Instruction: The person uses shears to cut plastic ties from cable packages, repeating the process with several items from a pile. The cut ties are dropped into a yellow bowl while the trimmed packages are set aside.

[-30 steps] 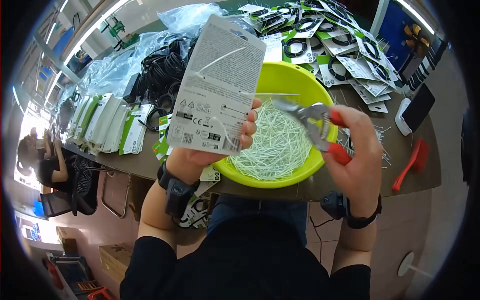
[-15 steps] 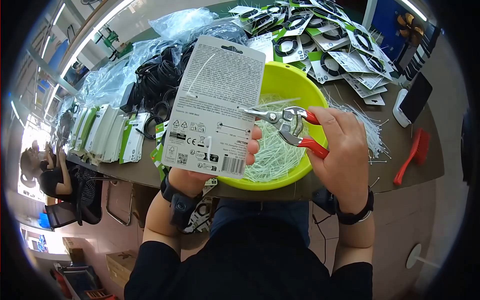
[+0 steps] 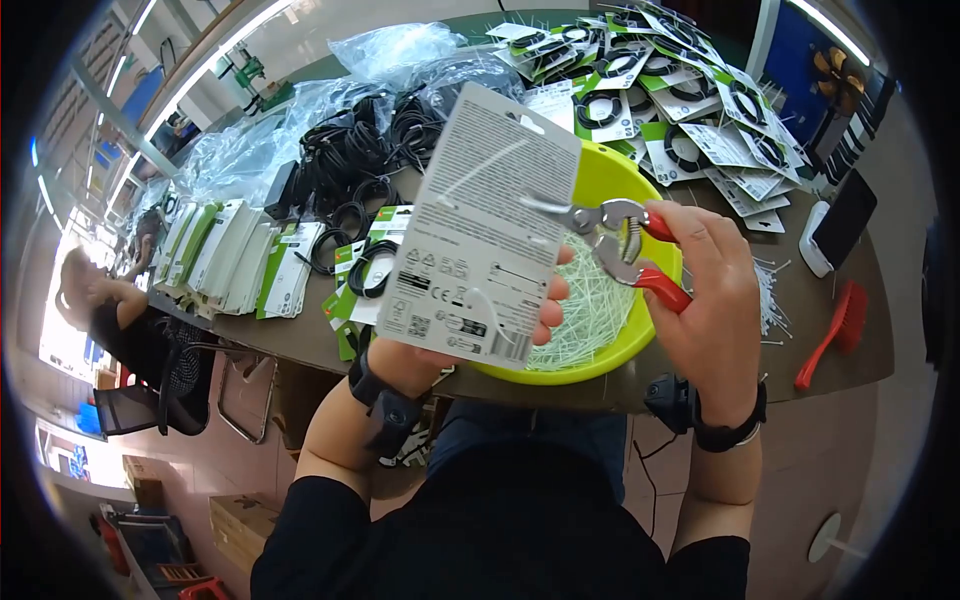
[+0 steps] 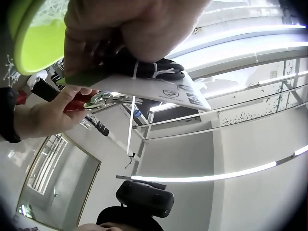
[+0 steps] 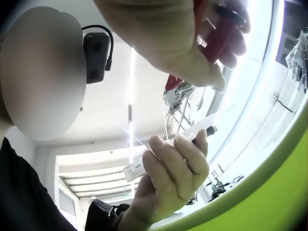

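In the head view my left hand (image 3: 553, 305) grips a printed packaging card (image 3: 470, 240) from behind, its back facing me. Two white cable tie tails stick out of this side, one near the top, one low down. A coil of black cable (image 4: 168, 73) tied to the other side shows in the left wrist view. My right hand (image 3: 715, 300) holds red-handled pruning shears (image 3: 608, 240), their jaws apart and the blades overlapping the card's right part. Below the card and shears is a yellow-green basin (image 3: 660, 215) full of cut white tie pieces (image 3: 590, 310).
Carded cables (image 3: 690, 110) lie heaped at the back right. At the left are a row of cards (image 3: 225, 255), loose black cables (image 3: 345, 145) and plastic bags (image 3: 395, 50). A red brush (image 3: 835, 335) and a device with a dark screen (image 3: 840, 225) lie at the right.
The shears moved left to the card, then slightly back up and right with the card. A straight tie tail that reached past the card's right edge no longer shows.
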The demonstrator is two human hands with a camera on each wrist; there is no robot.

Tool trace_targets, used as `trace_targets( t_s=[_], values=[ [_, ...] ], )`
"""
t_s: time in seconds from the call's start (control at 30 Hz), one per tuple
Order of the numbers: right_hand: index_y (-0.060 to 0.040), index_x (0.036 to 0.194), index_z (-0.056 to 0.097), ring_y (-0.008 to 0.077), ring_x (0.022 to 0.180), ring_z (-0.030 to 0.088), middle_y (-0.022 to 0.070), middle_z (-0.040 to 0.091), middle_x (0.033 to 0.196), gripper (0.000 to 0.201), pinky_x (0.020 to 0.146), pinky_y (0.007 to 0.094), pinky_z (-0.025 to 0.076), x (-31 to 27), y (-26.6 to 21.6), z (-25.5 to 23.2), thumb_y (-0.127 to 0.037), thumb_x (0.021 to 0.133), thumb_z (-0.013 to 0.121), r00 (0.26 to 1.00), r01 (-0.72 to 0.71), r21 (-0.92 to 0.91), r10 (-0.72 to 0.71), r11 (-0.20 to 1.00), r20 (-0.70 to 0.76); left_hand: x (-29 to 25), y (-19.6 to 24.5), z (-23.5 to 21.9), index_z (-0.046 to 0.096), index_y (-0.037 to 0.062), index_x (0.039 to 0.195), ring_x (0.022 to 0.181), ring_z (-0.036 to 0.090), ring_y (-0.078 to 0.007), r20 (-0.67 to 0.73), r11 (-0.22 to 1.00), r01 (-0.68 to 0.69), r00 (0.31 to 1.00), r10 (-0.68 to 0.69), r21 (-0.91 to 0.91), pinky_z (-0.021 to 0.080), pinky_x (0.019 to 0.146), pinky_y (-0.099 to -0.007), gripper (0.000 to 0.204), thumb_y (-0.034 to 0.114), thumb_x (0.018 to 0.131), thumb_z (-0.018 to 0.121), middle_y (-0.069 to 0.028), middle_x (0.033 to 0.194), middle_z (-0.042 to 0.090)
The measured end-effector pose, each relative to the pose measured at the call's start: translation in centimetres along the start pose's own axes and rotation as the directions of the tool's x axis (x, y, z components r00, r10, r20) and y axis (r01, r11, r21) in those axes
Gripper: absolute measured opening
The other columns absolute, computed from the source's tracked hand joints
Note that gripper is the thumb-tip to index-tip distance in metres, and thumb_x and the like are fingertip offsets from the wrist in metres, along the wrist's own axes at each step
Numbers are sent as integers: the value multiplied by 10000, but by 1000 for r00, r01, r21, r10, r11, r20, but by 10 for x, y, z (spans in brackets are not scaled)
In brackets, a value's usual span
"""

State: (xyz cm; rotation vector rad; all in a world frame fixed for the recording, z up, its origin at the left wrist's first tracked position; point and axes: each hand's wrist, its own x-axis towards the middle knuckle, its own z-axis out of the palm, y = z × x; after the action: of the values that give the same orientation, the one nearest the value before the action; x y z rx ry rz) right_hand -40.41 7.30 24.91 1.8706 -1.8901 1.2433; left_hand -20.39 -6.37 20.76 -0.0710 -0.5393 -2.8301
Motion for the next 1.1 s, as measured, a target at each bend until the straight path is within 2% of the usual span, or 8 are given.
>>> trace_targets(
  t_s=[0.13, 0.23, 0.53, 0.63, 0.73, 0.8, 0.87, 1.1],
  values=[
    [-51, 1125, 565, 311, 927, 542, 129, 572, 1012, 496, 813, 399, 419, 8, -11, 0, -25, 640, 666, 994, 111, -153, -106, 982, 39, 0, -9, 10, 284, -71, 1343, 977, 592, -403, 28, 990, -43, 999, 40, 133, 529, 822, -452, 783, 565, 898, 396, -320, 1162, 495],
    [-51, 1132, 560, 313, 913, 537, 131, 565, 1011, 507, 805, 399, 417, 10, -15, 3, -26, 636, 665, 991, 131, -139, -127, 982, 42, 0, -14, 28, 341, -28, 1336, 815, 605, -420, -231, 992, -38, 971, 65, 118, 537, 674, -448, 858, 676, 846, 341, -345, 1075, 524],
    [-61, 1126, 571, 311, 875, 530, 124, 568, 980, 503, 783, 395, 420, 11, -19, 6, -31, 634, 670, 986, 167, -142, -164, 976, 36, 2, -14, 22, 368, -27, 1315, 814, 605, -428, -172, 990, -17, 984, 41, 137, 539, 667, -456, 828, 661, 858, 324, -348, 1055, 528],
    [-62, 1116, 577, 306, 877, 534, 121, 575, 970, 491, 780, 393, 424, 9, -19, 9, -26, 634, 669, 987, 158, -139, -155, 978, 36, 0, -14, 21, 367, -31, 1312, 840, 609, -433, -140, 995, -19, 990, 33, 100, 543, 691, -462, 804, 640, 870, 330, -346, 1066, 528],
    [-58, 1108, 583, 300, 878, 541, 117, 584, 964, 466, 783, 393, 428, 6, -13, 9, -17, 650, 659, 982, -64, 212, 24, 975, 186, 1, -10, 15, 352, -46, 1319, 965, 587, -405, -9, 997, -19, 1000, 20, 78, 522, 803, -460, 730, 552, 901, 379, -308, 1134, 521],
    [-57, 1108, 583, 300, 879, 542, 118, 586, 966, 460, 785, 393, 428, 5, -12, 6, -13, 656, 655, 992, -42, 213, 15, 976, 124, 0, -6, 8, 344, -53, 1323, 1027, 576, -391, 52, 998, -25, 998, 22, 61, 511, 859, -459, 696, 508, 916, 403, -289, 1168, 518],
    [-54, 1109, 583, 300, 880, 543, 119, 588, 969, 448, 790, 394, 427, 3, -12, 3, -7, 669, 648, 1000, -7, 209, 7, 978, 4, -2, -2, 1, 351, -26, 1329, 1070, 557, -375, -72, 998, -42, 996, 46, 53, 503, 878, -469, 649, 473, 920, 419, -258, 1213, 505],
    [-58, 1107, 584, 302, 879, 536, 119, 587, 954, 441, 788, 395, 424, -5, -19, 8, -18, 674, 660, 983, 166, -87, -158, 982, 95, -2, -2, -5, 360, 39, 1345, 1124, 535, -322, -83, 979, -159, 982, 170, 128, 485, 903, -498, 572, 419, 925, 439, -186, 1299, 471]
  ],
)
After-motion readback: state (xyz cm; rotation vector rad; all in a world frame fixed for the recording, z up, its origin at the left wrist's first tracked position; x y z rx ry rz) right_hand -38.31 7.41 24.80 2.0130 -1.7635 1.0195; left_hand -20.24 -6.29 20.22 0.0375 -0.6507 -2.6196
